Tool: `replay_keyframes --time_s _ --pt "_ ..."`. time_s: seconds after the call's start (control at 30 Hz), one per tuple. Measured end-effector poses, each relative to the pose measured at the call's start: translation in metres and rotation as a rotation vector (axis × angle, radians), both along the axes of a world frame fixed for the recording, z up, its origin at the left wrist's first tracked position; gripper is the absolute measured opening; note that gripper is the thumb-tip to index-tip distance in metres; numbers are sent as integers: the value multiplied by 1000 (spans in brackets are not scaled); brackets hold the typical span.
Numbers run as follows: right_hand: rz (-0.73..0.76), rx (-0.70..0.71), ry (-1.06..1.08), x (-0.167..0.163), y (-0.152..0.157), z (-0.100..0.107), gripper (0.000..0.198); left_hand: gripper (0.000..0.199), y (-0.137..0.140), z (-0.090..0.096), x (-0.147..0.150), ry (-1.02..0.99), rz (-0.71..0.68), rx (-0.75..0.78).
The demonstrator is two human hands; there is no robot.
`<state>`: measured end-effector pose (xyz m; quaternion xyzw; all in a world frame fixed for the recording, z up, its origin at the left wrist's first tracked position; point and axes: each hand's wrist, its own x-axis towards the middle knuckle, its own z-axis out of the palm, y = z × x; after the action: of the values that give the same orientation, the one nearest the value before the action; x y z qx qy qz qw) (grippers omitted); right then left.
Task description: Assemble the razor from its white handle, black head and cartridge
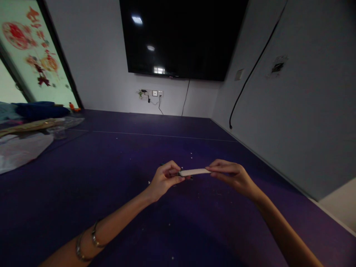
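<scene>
A pale, narrow, flat strip (195,172), slightly bowed, is held level above the purple surface; its exact kind I cannot make out. At its left end, my left hand (166,178) pinches it between thumb and fingers. My right hand (229,174) grips the other end with thumb and fingertips. Something small and dark shows around the left fingertips and just under the strip, too small to name. Two metal bangles (95,234) circle my left forearm.
White bits lie scattered on the purple surface (125,230). To the left are a dark blue cloth bundle (41,109), a white plastic sheet (26,150) and a small orange object (74,108). A large television (183,37) hangs on the wall above sockets (154,93); a black cable (251,70) runs down the right wall.
</scene>
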<state>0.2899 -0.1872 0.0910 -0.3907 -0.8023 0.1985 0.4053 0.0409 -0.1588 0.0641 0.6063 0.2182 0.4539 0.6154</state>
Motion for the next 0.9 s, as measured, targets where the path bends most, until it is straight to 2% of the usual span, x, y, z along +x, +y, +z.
replay_keyframes --time_s 0.13,0.3,0.5,0.67,0.9 --pt "-45 16 39 2 1 -1 21 18 1 -2 0 -19 -22 5" --pt "12 6 23 3 1 -1 22 18 3 -3 0 -21 14 34" --pt "-42 22 40 4 4 -4 22 19 4 -5 0 -41 3 18" --pt "-6 8 44 4 4 -5 22 18 3 -5 0 -45 7 34" --pt "-169 -6 133 16 15 -15 24 20 7 -6 1 -73 50 -31"
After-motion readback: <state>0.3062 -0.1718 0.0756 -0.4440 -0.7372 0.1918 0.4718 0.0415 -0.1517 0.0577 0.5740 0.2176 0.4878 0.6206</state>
